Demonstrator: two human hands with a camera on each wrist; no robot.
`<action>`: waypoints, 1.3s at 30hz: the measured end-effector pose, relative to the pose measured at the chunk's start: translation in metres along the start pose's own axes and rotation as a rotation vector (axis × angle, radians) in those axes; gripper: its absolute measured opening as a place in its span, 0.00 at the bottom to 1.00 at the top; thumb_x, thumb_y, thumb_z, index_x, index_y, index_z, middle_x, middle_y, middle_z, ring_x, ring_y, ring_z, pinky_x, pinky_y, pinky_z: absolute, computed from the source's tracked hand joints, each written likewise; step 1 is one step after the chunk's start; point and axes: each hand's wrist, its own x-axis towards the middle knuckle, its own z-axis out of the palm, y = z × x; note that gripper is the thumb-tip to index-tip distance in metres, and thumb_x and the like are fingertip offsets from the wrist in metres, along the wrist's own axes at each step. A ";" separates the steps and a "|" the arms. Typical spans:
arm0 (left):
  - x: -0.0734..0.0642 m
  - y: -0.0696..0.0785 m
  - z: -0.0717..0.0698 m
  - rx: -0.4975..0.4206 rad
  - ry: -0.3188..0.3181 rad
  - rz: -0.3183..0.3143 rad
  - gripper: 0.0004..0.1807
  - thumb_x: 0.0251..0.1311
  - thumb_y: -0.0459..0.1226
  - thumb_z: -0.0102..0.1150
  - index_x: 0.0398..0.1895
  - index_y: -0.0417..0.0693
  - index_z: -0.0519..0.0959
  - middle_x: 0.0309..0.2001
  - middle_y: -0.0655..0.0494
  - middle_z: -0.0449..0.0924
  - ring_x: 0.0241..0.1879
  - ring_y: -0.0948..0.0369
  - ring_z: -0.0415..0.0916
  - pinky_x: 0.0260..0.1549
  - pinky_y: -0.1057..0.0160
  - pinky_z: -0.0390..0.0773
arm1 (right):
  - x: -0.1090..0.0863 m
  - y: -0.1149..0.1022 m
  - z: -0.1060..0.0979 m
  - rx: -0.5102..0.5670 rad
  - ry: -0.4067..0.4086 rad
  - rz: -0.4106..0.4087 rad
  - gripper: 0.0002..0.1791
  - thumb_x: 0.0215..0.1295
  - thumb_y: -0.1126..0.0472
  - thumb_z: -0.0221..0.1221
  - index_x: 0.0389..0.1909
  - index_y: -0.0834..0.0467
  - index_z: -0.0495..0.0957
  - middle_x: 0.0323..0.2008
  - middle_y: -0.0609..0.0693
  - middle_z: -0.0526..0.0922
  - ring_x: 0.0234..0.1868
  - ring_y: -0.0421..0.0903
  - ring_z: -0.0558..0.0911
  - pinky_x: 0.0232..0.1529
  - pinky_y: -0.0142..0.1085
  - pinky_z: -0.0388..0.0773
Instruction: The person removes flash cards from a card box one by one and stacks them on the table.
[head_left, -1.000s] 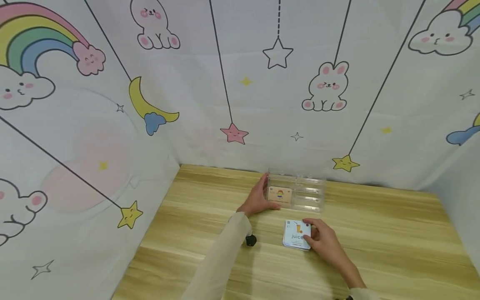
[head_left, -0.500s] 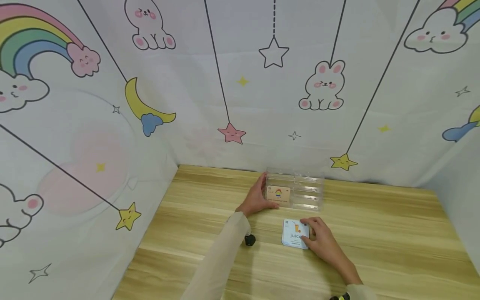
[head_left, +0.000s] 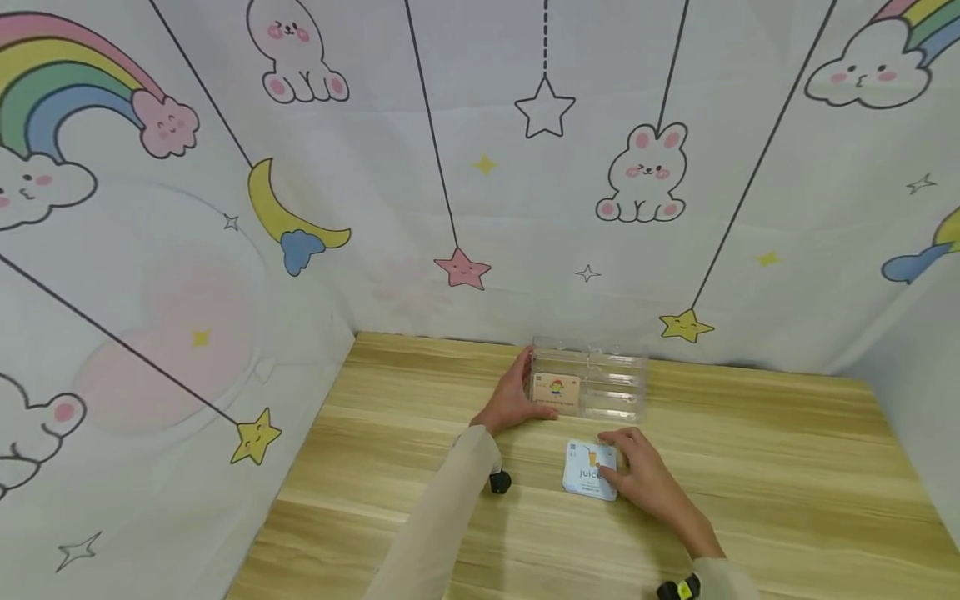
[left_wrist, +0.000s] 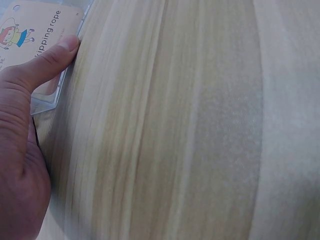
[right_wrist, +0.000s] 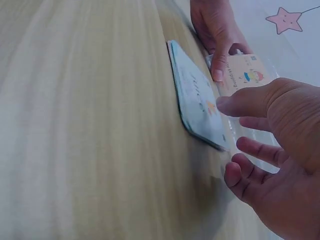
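A clear plastic box (head_left: 617, 398) with several compartments stands near the back wall. In its front left compartment a peach "skipping rope" card (head_left: 557, 390) shows a cartoon child. My left hand (head_left: 512, 403) holds the box by its left side, the thumb along the front edge. In front of the box a stack of pale blue cards (head_left: 585, 482) lies on the table, a juice picture with the word "juice" on top. Over the stack's right side is my right hand (right_wrist: 287, 145), thumb tip overlapping the top card and the other fingers loosely bent, spread beyond its edge.
The wood-grain table (head_left: 787, 467) runs back to a white curtain (head_left: 525, 217) printed with rabbits, stars, a moon and rainbows. The curtain also hangs along the left and right sides. A dark device (head_left: 678, 588) sits at my right wrist.
The head view has shifted slightly. My right hand has moved a little left and forward over the card stack, its index finger now past the top edge. My left hand stays on the box.
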 end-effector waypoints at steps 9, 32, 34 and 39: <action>0.003 -0.005 0.001 -0.022 0.001 -0.008 0.73 0.43 0.43 0.88 0.85 0.55 0.43 0.81 0.49 0.53 0.79 0.58 0.54 0.74 0.66 0.59 | 0.033 -0.012 -0.011 0.003 0.059 -0.073 0.27 0.64 0.66 0.71 0.64 0.63 0.77 0.53 0.61 0.81 0.37 0.47 0.74 0.36 0.38 0.74; 0.003 -0.004 0.003 -0.028 -0.006 0.006 0.72 0.43 0.42 0.87 0.85 0.54 0.43 0.81 0.48 0.54 0.79 0.57 0.54 0.75 0.65 0.59 | 0.077 -0.019 -0.005 0.062 0.083 -0.056 0.28 0.68 0.63 0.68 0.68 0.63 0.75 0.49 0.59 0.81 0.33 0.44 0.73 0.32 0.36 0.72; 0.003 -0.004 0.003 -0.030 -0.004 0.014 0.72 0.43 0.42 0.87 0.85 0.54 0.43 0.81 0.48 0.54 0.79 0.57 0.54 0.75 0.65 0.59 | 0.077 -0.020 -0.005 0.060 0.078 -0.053 0.28 0.68 0.63 0.68 0.68 0.63 0.75 0.49 0.59 0.81 0.33 0.45 0.73 0.33 0.37 0.72; 0.001 -0.004 0.002 -0.035 0.000 0.025 0.72 0.43 0.41 0.87 0.85 0.52 0.44 0.81 0.46 0.53 0.79 0.54 0.53 0.75 0.62 0.60 | 0.077 -0.022 -0.005 0.050 0.069 -0.056 0.28 0.68 0.63 0.68 0.68 0.62 0.75 0.50 0.59 0.81 0.34 0.44 0.72 0.33 0.37 0.72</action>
